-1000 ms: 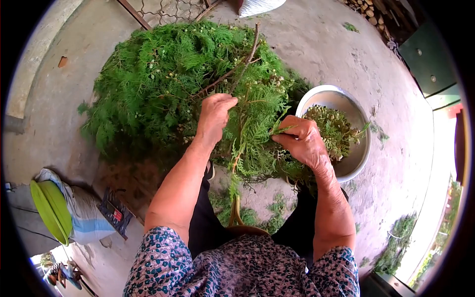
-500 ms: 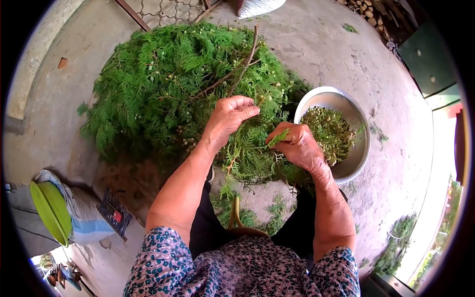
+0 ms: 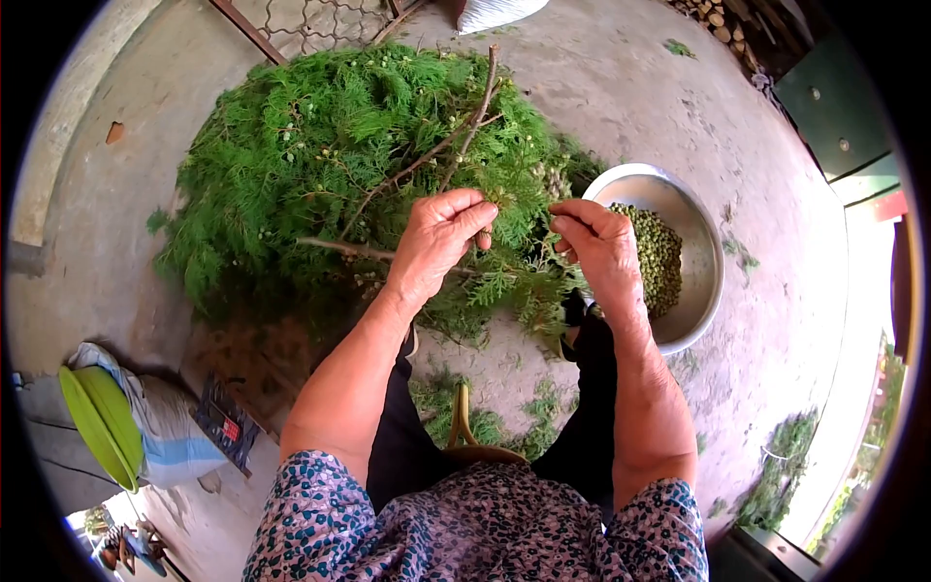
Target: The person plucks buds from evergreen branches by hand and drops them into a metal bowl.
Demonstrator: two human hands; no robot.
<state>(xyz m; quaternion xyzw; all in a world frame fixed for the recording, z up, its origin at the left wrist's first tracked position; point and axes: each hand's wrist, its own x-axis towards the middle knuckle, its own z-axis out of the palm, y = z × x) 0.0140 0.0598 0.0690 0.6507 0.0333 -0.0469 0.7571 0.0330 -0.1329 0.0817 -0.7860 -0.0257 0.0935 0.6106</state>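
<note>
My left hand is closed in a pinch on a small evergreen sprig, above the front of a large heap of cut evergreen branches. To its right, my right hand has thumb and forefinger pressed together; anything between the tips is too small to make out. This hand covers part of the left rim of a metal basin. Many small round green cones lie inside the basin. A bare brown branch sticks up from the heap, and a thicker stem lies across its front.
Leafy scraps litter the concrete floor between my legs. At left stand a lime-green basin and a pale sack. A metal grille and a white sack are beyond the heap; stacked firewood is at far right.
My right hand has moved up, and the green sprig it held is no longer in it. Leafy bits covering the basin's contents are gone, showing round cones. A thick stem now lies across the heap's front.
</note>
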